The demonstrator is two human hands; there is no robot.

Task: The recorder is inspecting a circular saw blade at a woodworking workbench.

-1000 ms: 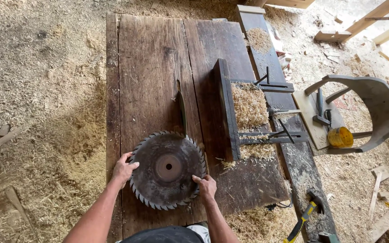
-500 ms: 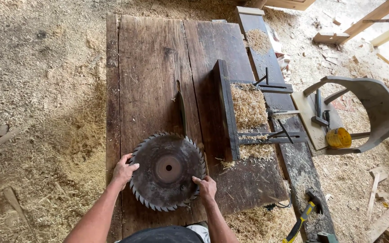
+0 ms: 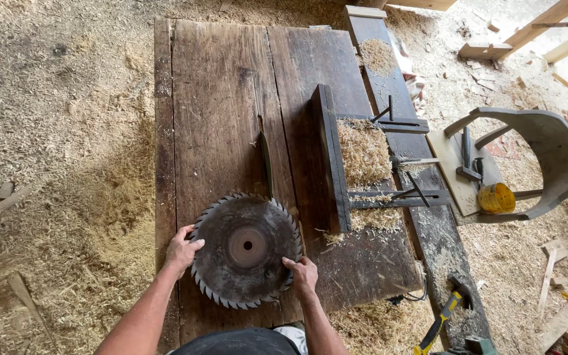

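I am grasping the circular saw blade (image 3: 246, 248) by its toothed rim, left hand (image 3: 182, 250) and right hand (image 3: 302, 274), flat on the wooden table (image 3: 218, 105).

Your left hand (image 3: 182, 250) and right hand (image 3: 302, 275) grip opposite edges of the toothed saw blade (image 3: 246, 248), which lies flat at the near end of the wooden table (image 3: 218, 105). Ahead of the blade you have bare boards on the left half, broken only by the narrow slot (image 3: 265, 158) running away from the blade's far edge. To your right the upright fence (image 3: 331, 158) blocks sideways travel, with sawdust (image 3: 361, 151) and metal brackets (image 3: 402, 194) just behind it. A hammer (image 3: 445, 312) lies on the side plank, near your right.
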